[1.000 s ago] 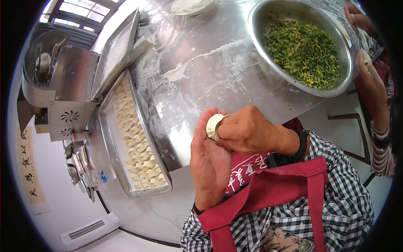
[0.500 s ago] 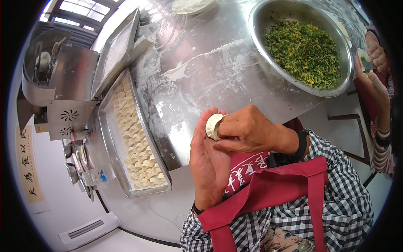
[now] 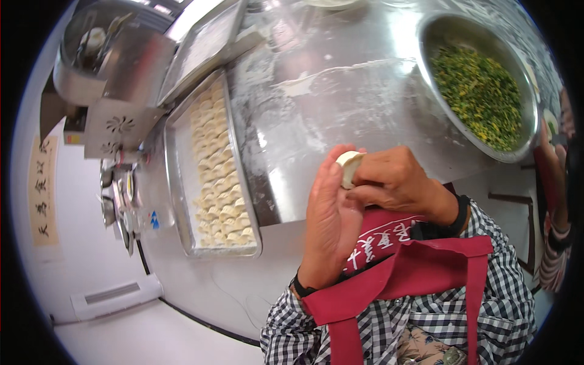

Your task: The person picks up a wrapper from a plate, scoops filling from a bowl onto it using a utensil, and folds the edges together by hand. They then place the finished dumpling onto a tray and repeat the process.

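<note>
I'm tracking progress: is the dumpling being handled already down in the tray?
No: the right hand holds the dumpling against the left hand, away from the tray.

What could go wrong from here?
The right hand pinches the dumpling resting against the left hand; squeezing too hard might tear it.

The rows of dumplings on the tray sit packed close and could stick together.

The tray's near end seems to jut past the table; a bump could shift it.

Pale dumpling (image 3: 347, 168) in right fingers (image 3: 368, 172)
</note>
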Motion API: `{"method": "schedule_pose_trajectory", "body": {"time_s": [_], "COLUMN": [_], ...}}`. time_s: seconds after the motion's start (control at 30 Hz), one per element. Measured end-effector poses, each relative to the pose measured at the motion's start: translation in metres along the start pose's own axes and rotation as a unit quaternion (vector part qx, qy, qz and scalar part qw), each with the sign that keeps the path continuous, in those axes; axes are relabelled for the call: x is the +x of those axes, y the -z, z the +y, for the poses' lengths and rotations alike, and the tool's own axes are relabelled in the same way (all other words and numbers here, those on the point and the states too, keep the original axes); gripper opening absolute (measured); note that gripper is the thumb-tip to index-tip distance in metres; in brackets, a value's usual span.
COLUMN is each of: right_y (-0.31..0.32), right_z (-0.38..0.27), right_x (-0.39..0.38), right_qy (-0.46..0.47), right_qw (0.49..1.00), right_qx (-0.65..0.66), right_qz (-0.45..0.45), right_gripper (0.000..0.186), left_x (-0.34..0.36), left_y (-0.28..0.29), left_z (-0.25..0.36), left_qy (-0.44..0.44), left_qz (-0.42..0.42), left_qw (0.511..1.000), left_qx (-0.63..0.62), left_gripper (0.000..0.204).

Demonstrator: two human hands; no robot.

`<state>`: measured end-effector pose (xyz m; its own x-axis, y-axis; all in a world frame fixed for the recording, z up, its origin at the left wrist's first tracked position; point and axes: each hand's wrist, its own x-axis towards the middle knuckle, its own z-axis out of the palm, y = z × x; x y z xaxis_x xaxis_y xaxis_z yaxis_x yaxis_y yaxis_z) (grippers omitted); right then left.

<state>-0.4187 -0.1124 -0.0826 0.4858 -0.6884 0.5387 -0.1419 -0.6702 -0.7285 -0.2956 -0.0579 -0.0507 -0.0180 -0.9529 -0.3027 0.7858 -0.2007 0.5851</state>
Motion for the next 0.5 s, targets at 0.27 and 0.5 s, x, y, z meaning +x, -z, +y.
{"method": "schedule_pose_trajectory", "body": {"time_s": [0.27,0.5], "right_y": [-0.006,-0.019], "right_z": [0.009,0.014], "right_x": [0.014,0.022], "right_qy": [-0.018,-0.057], "right_qw": [0.996,0.986], "right_qx": [0.046,0.047], "right_qz": [-0.070,-0.152], "right_gripper": [0.012,0.011], "left_x": [-0.012,-0.048], "left_y": [0.030,0.089], "left_z": [0.033,0.101], "left_qy": [-0.039,-0.098], "left_qz": [0.039,0.092], "left_qw": [0.998,0.981], "left_qx": [0.013,0.142], "left_gripper": [0.041,0.034]}}
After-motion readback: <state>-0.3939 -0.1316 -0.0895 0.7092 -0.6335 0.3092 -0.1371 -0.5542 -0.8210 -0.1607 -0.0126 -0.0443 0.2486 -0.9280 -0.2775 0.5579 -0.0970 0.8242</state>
